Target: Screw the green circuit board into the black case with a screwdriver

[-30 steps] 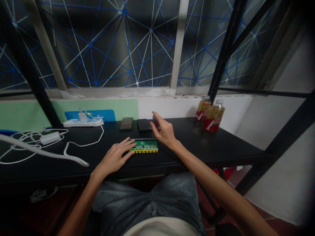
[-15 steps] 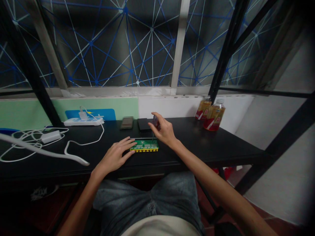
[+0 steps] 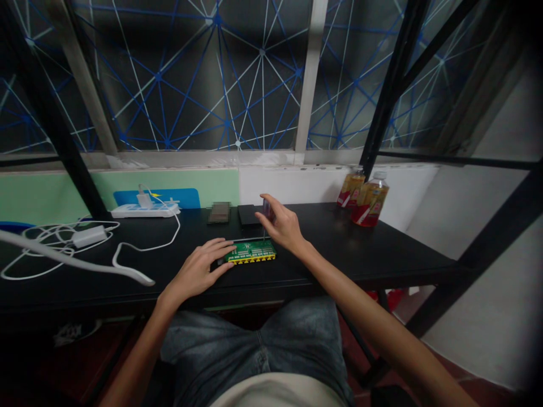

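A green circuit board (image 3: 254,249) with a row of yellow ports along its near edge lies on the black table. My left hand (image 3: 202,265) grips its left end, fingers over the far side and thumb at the near corner. In my right hand (image 3: 283,226) is a screwdriver (image 3: 266,209), held upright by its dark, see-through handle. The thin shaft points down to the right part of the board's far edge. Whether the tip sits in a screw is too small to tell.
Behind the board lie a flat black case (image 3: 249,215) and a blurred-out flat object (image 3: 219,212). A white power strip (image 3: 146,211), a tangled white cable with adapter (image 3: 90,236) are on the left. Two drink bottles (image 3: 370,200) stand at the back right of the table (image 3: 331,249).
The circuit board has shifted slightly to the right and turned a little, its right end now farther right. Both hands stay nearly in place.
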Demonstrator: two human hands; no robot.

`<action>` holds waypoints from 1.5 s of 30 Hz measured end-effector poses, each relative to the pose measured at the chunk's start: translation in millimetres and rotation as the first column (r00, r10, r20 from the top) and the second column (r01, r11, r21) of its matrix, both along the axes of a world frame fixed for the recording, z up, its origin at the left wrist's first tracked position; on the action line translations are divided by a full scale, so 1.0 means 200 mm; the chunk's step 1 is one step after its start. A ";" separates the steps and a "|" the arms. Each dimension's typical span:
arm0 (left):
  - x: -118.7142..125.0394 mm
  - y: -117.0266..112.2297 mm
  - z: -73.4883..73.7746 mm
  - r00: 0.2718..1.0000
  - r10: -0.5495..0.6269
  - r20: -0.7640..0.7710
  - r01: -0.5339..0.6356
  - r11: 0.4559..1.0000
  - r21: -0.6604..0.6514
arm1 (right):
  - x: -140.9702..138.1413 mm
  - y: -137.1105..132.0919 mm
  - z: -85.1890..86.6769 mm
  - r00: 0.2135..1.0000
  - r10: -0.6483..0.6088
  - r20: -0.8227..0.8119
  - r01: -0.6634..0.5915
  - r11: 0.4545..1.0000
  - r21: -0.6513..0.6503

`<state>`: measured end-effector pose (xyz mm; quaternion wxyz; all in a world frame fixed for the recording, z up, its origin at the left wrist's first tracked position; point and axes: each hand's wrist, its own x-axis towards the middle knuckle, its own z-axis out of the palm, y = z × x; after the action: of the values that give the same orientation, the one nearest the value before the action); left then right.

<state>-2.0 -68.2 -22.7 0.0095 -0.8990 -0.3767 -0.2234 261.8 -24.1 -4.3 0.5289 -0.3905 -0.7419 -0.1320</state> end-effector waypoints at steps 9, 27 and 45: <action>0.00 0.01 -0.01 0.999 -0.008 0.033 0.008 1.000 0.000 | 0.01 0.01 -0.01 1.000 0.004 -0.029 -0.004 1.000 -0.002; 0.01 0.00 0.01 0.999 -0.025 0.021 0.025 1.000 -0.018 | 0.01 0.01 -0.01 1.000 0.022 -0.016 -0.023 0.999 -0.028; 0.01 0.02 -0.01 0.999 -0.037 0.015 0.037 0.999 -0.019 | 0.01 0.02 -0.01 0.999 -0.004 -0.037 0.002 0.999 -0.040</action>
<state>-1.0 -64.1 -25.6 -0.0060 -0.9042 -0.3620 -0.2265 264.2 -20.5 -6.7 0.5344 -0.4043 -0.7339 -0.1109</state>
